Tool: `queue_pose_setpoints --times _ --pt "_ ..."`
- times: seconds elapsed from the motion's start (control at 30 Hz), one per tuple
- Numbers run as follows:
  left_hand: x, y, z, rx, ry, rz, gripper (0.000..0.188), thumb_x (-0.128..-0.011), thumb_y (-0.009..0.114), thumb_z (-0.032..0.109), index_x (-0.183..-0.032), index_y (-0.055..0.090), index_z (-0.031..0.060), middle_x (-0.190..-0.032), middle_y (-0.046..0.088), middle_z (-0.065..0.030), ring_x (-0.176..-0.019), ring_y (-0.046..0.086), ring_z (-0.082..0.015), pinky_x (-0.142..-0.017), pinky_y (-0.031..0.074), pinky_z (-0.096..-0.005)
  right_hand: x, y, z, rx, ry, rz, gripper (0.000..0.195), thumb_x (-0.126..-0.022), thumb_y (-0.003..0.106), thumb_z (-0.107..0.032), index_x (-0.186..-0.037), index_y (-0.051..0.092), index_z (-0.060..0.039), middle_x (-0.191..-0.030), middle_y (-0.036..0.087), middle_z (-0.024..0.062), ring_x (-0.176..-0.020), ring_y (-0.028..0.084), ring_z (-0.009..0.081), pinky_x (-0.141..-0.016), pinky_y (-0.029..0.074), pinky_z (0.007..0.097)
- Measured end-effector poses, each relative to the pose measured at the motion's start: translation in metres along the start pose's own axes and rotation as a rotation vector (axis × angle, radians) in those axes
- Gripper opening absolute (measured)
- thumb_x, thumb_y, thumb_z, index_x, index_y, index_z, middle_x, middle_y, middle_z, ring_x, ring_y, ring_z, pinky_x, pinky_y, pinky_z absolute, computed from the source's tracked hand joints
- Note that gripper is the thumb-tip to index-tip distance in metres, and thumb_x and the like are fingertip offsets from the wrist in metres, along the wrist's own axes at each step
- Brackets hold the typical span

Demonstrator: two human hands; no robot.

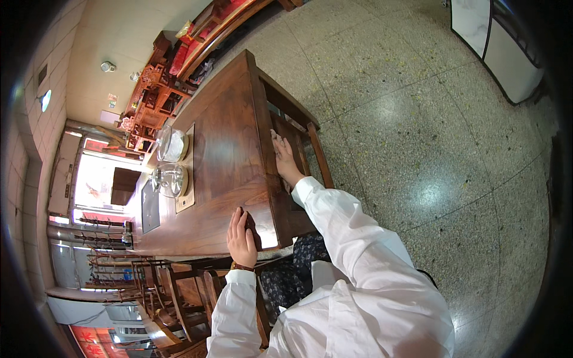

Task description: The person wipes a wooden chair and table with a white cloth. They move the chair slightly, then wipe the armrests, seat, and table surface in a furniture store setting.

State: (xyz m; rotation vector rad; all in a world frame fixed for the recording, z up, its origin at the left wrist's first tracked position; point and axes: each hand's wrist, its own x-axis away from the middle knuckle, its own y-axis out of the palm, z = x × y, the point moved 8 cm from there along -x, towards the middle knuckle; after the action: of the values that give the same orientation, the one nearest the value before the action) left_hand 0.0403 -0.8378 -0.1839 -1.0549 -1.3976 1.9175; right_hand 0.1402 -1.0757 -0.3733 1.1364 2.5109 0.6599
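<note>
My left hand [241,239] lies palm down on the top of a dark wooden table [224,179], near its corner, with the fingers extended. A dark patch shows beside the fingers; whether it is a shadow or an object I cannot tell. A brown band circles that wrist. My right hand [285,156] reaches to the table's end face, just below the top edge, with its fingers against the wood. Something greyish shows at the fingertips and under the wrist, perhaps a cloth. The palm is hidden.
Two glass kettles [172,180] stand on a panel set into the table. A dark tray [151,206] lies beyond them. Wooden chairs [186,291] crowd the lower left. Carved wooden furniture [152,107] lines the wall. A white panelled unit [510,76] stands on the speckled floor.
</note>
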Motion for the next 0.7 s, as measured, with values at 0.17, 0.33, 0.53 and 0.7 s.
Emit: queue_pose_setpoints --times 0.17,0.33,0.53,0.7 --pt "0.001 0.002 -0.001 -0.007 -0.017 -0.039 0.047 -0.099 0.045 0.019 -0.144 0.053 0.0062 -0.155 0.046 -0.0151 -0.143 0.042 -0.0363 -0.117 0.032 -0.0465 0.071 -0.022 0.007 -0.055 0.092 -0.085 0.047 -0.101 0.047 0.005 -0.148 0.043 0.0002 -0.162 0.025 0.0165 -0.149 0.033 0.0270 -0.121 0.030 0.0344" --pt "-0.002 0.004 0.001 0.008 0.016 -0.076 0.050 -0.097 0.044 0.015 -0.145 0.050 0.0038 -0.157 0.042 -0.0185 -0.145 0.038 -0.0390 -0.119 0.029 -0.0491 0.184 -0.046 -0.001 -0.026 0.103 -0.103 0.048 -0.103 0.051 -0.001 -0.149 0.042 -0.0002 -0.162 0.027 0.0176 -0.151 0.028 0.0298 -0.120 0.029 0.0364" --pt "-0.004 0.002 0.004 0.013 0.018 -0.070 0.051 -0.094 0.046 0.016 -0.143 0.051 0.0020 -0.155 0.044 -0.0206 -0.143 0.040 -0.0408 -0.119 0.029 -0.0497 0.128 -0.027 0.002 0.250 -0.042 -0.081 0.058 -0.105 0.051 -0.005 -0.159 0.031 -0.0056 -0.166 0.021 0.0175 -0.153 0.024 0.0320 -0.123 0.024 0.0392" --pt "-0.006 -0.001 0.003 0.021 -0.003 -0.057 0.051 -0.093 0.048 0.016 -0.141 0.053 0.0029 -0.154 0.045 -0.0204 -0.141 0.042 -0.0412 -0.118 0.031 -0.0499 0.040 -0.011 0.003 0.369 -0.263 -0.070 0.059 -0.108 0.042 -0.008 -0.163 0.019 -0.0096 -0.167 0.023 0.0150 -0.154 0.020 0.0326 -0.125 0.017 0.0397"
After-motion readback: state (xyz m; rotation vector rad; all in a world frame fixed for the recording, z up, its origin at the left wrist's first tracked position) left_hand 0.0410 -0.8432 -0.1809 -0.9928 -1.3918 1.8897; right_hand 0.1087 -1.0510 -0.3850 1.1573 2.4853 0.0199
